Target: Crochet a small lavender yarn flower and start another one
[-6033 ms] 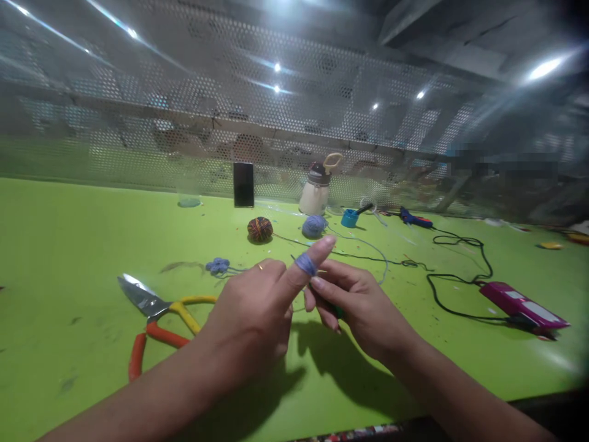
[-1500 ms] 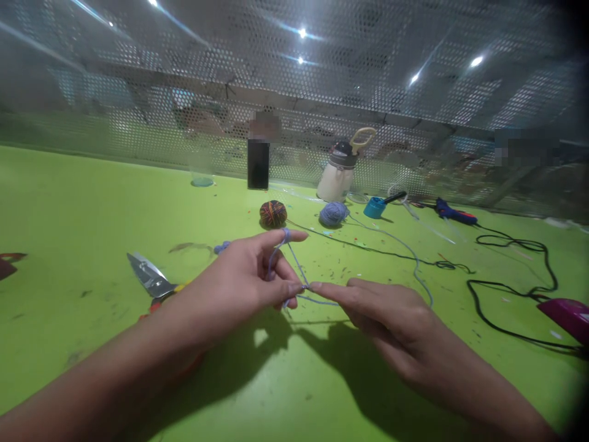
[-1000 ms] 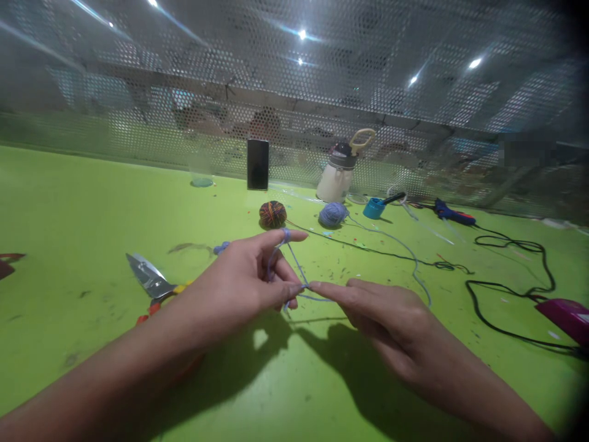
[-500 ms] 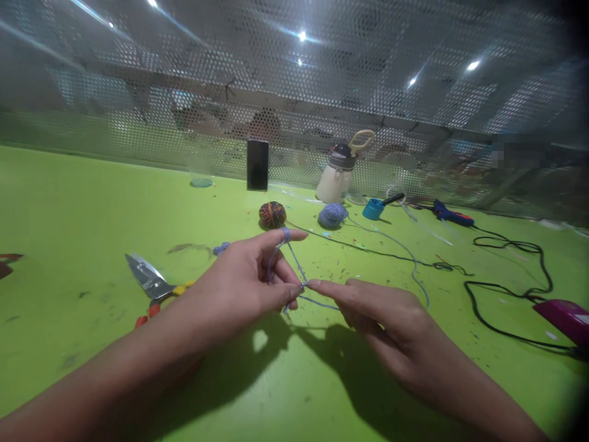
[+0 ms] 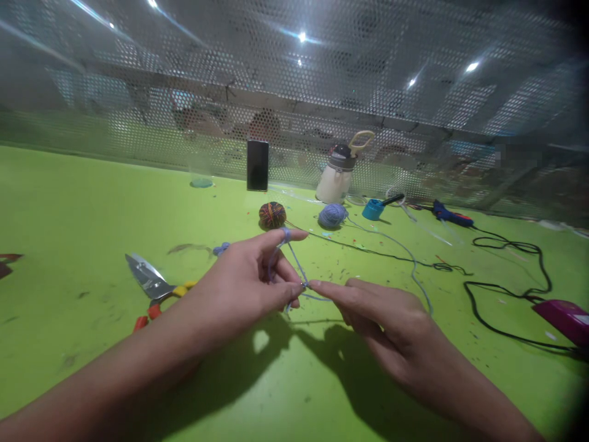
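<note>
My left hand is closed, with thumb and fingers pinching light blue yarn. The yarn wraps around its raised index finger and runs taut down to the pinch. Opposite it, my right hand is closed with the index finger pointing at the pinch. It grips what looks like a crochet hook, of which only a small shiny tip shows; the rest is hidden by the fingers. Both hands' fingertips nearly meet above the table. From a light blue yarn ball behind, a strand curves round toward my right hand.
Scissors lie beside my left forearm. A multicoloured yarn ball, a phone, a bottle and a blue tape roll stand farther back. At right are a glue gun, a black cord and a magenta object.
My right fingertip and the hook tip have shifted very slightly to the right. The trailing blue strand has moved a little; my left hand has stayed in place.
</note>
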Motion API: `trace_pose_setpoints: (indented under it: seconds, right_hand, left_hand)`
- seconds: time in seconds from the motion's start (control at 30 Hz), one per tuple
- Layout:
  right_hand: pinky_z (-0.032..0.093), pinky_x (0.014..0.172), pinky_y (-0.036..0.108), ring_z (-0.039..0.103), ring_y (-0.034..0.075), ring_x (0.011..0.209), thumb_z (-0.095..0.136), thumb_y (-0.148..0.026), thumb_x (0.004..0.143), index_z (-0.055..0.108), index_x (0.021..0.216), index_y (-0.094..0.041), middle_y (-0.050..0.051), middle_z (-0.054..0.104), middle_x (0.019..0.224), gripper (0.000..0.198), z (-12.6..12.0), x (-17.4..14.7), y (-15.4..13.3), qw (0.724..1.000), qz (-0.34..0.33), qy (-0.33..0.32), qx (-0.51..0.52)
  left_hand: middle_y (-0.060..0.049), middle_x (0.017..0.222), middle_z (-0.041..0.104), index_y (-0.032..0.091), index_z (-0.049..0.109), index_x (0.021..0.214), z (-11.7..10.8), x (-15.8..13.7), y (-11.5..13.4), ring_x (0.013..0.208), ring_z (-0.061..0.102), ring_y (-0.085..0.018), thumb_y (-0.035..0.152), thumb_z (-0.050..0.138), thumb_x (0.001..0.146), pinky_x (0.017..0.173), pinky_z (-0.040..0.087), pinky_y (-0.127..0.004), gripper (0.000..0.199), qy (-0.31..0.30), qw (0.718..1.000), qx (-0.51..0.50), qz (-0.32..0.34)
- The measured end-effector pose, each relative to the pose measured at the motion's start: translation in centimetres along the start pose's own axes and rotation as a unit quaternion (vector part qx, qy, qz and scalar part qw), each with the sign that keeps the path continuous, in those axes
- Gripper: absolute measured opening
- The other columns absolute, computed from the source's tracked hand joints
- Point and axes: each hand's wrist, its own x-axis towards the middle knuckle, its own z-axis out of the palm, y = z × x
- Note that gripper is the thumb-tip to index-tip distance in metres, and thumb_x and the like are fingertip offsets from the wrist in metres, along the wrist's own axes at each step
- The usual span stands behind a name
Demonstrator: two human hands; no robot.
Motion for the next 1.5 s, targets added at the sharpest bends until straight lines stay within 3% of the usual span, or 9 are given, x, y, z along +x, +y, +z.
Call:
trace_pose_setpoints:
  seconds: [0.2,0.37,0.5,0.63,0.77,0.87,1.1,1.27,1.5]
  right_hand:
    - [0.041,0.057,0.024,0.055,0.013,0.061,0.042,-0.001,0.087,0.062,0.125,-0.021,0.001,0.06,0.071,0.047,0.1,0.4,-0.2,0.998,0.007,0.022,0.066]
    - [0.041,0.053,0.024,0.052,0.012,0.057,0.05,-0.01,0.086,0.072,0.109,-0.02,0.001,0.061,0.066,0.034,1.0,0.9,-0.9,0.974,0.112,0.069,0.185]
    - [0.033,0.041,0.02,0.041,0.007,0.044,0.058,-0.025,0.088,0.071,0.11,-0.018,-0.001,0.057,0.063,0.027,2.8,1.3,-1.1,0.877,0.241,0.076,0.409]
    - [0.032,0.039,0.018,0.04,0.005,0.042,0.065,-0.031,0.085,0.069,0.112,-0.019,-0.001,0.06,0.065,0.03,4.3,1.7,-1.5,0.77,0.279,0.108,0.563]
    - [0.03,0.038,0.017,0.038,0.003,0.04,0.067,-0.028,0.084,0.07,0.107,-0.019,-0.002,0.06,0.062,0.025,4.9,1.7,-1.6,0.738,0.268,0.133,0.605]
    - [0.032,0.039,0.017,0.042,0.004,0.041,0.065,-0.029,0.086,0.071,0.106,-0.021,-0.002,0.061,0.064,0.023,4.7,1.5,-1.3,0.774,0.249,0.136,0.567]
    - [0.039,0.046,0.023,0.048,0.009,0.049,0.053,-0.01,0.085,0.072,0.109,-0.02,-0.001,0.06,0.063,0.032,2.8,1.1,-0.3,0.958,0.077,0.154,0.231]
    - [0.043,0.052,0.025,0.055,0.013,0.058,0.047,-0.003,0.085,0.067,0.116,-0.021,0.0,0.062,0.068,0.041,2.3,1.0,-0.1,0.979,-0.027,0.167,0.111]
    - [0.042,0.054,0.027,0.054,0.015,0.06,0.044,-0.003,0.087,0.065,0.117,-0.014,0.003,0.058,0.069,0.038,2.3,0.7,0.2,0.986,-0.036,0.135,0.086]
  left_hand:
    - [0.001,0.07,0.064,0.015,0.044,0.136,0.1,-0.3,0.2,0.062,0.061,-0.015,0.014,0.064,0.073,0.059,0.048,-0.028,0.066,0.004,1.0,0.01,0.005]
    - [0.001,0.076,0.065,0.022,0.041,0.141,0.6,-0.8,-0.2,0.068,0.061,-0.015,0.015,0.059,0.08,0.065,0.049,-0.028,0.064,0.053,0.99,0.113,0.065]
    - [0.0,0.076,0.064,0.021,0.042,0.14,1.4,-1.2,-1.0,0.069,0.06,-0.014,0.013,0.052,0.085,0.07,0.048,-0.028,0.056,0.104,0.955,0.23,0.154]
    - [0.0,0.078,0.063,0.021,0.043,0.139,2.0,-1.4,-1.7,0.072,0.06,-0.015,0.014,0.049,0.087,0.074,0.047,-0.028,0.052,0.144,0.929,0.269,0.208]
    - [0.001,0.077,0.062,0.019,0.037,0.142,2.0,-1.1,-1.3,0.073,0.06,-0.015,0.018,0.053,0.085,0.075,0.047,-0.03,0.059,0.137,0.968,0.16,0.138]
    - [0.002,0.073,0.062,0.013,0.029,0.145,1.3,-0.5,-0.7,0.069,0.06,-0.015,0.021,0.065,0.077,0.067,0.047,-0.028,0.077,0.082,0.996,-0.008,0.026]
    - [0.005,0.066,0.062,0.01,0.034,0.142,-0.4,0.1,-0.2,0.061,0.058,-0.012,0.019,0.074,0.07,0.062,0.043,-0.027,0.083,-0.016,0.994,-0.097,-0.04]
    - [0.005,0.065,0.063,0.01,0.035,0.142,-0.4,0.0,-0.1,0.061,0.059,-0.012,0.017,0.074,0.068,0.061,0.043,-0.027,0.084,-0.016,0.995,-0.088,-0.042]
    - [0.005,0.066,0.062,0.011,0.037,0.14,-0.4,-0.1,0.0,0.058,0.058,-0.011,0.015,0.07,0.072,0.059,0.043,-0.025,0.076,-0.008,0.996,-0.077,-0.038]
